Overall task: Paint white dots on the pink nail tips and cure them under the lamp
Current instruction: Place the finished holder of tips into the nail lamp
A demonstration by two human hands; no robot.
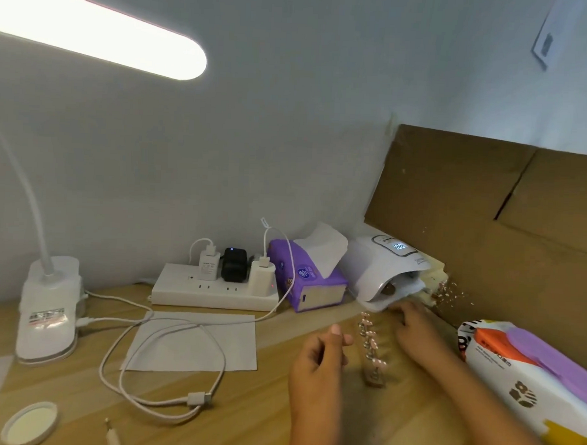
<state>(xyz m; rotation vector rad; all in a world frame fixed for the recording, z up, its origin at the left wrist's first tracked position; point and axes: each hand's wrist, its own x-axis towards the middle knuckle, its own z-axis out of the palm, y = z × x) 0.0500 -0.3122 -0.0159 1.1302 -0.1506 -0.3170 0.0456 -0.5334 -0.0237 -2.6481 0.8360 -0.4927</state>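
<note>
Pink nail tips (378,362) stand in a row on their holder (374,380) on the wooden surface (243,405), between a person's hands. The left hand (316,358), at the holder's 9 o'clock, keeps a loose, half-curled grip on nothing. The right hand (412,328), at 1 o'clock, lies at the mouth of the white curing lamp (384,266); whether its grip is spread or pressed together cannot be told. A purple tissue box (304,280) sits at the lamp's 9 o'clock.

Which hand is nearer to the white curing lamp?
Right. The right hand lies just before the opening of the curing lamp; the left hand is farther back, left of the nail tip stand.
</note>
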